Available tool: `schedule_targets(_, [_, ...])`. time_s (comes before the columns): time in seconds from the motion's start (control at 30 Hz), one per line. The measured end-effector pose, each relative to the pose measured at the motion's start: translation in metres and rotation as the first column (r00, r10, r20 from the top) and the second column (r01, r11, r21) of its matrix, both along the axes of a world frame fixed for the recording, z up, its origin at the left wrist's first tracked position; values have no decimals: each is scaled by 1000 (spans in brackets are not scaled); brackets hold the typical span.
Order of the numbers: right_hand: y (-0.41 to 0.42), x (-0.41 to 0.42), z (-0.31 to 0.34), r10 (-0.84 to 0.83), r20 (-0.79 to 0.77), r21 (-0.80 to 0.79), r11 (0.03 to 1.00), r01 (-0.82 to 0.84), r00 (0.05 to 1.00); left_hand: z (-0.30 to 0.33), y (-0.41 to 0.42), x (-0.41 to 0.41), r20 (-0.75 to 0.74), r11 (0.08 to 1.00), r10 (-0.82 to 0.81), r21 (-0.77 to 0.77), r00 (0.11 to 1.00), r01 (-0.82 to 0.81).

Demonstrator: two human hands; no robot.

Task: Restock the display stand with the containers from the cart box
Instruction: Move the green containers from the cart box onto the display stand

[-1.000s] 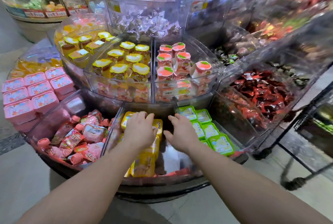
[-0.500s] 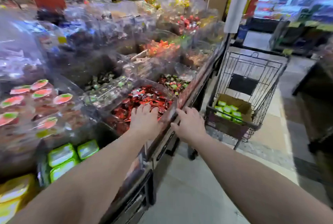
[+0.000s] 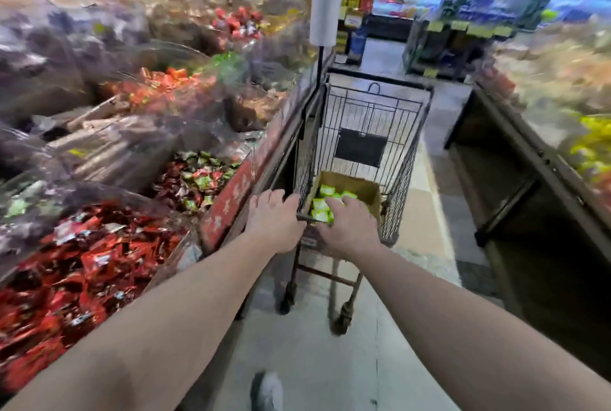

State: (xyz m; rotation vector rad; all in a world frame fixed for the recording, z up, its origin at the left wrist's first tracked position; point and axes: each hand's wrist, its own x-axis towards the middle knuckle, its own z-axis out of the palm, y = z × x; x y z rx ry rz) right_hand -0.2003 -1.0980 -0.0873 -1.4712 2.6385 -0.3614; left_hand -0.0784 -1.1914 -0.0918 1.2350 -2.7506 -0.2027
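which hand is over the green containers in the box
The right hand, reaching over the green containers in the cart's cardboard box; the left hand is outside the basket.

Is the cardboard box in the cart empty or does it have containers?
Not empty: green-lidded containers lie inside the open cardboard box.

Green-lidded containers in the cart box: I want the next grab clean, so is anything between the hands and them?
Nothing visible blocks them. The cardboard box is open-topped, the right hand is already over the green-lidded containers, and the left hand is beside the cart's rim.
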Motion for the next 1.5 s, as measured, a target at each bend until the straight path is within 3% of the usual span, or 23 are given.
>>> schedule_targets(0.33, [-134,-153,-14,-119,55,125,986,111,991,-7,-162,-138,30,995,-91,42,995,90])
schedule_targets(0.6, [-175,-259,-65,-164,111,190,972,141,980,-51,-220,-216,86,985,-125,126,988,114])
schedule_targets(0.93, [-251,-411,-158,56,236,363,921,-142,970,-151,-256,-333,121,944,109,299,987,-141])
schedule_targets(1.1, [-279,-462,-206,148,299,440,856,-273,943,-191,-255,-367,161,848,274,425,948,-317])
schedule_targets(1.33, [-293,-453,-295,205,377,530,752,-392,903,-259,-246,-370,220,712,382,549,897,-438])
schedule_targets(1.5, [-293,-421,-366,221,278,484,809,-335,935,-324,-242,-364,232,640,448,591,864,-490])
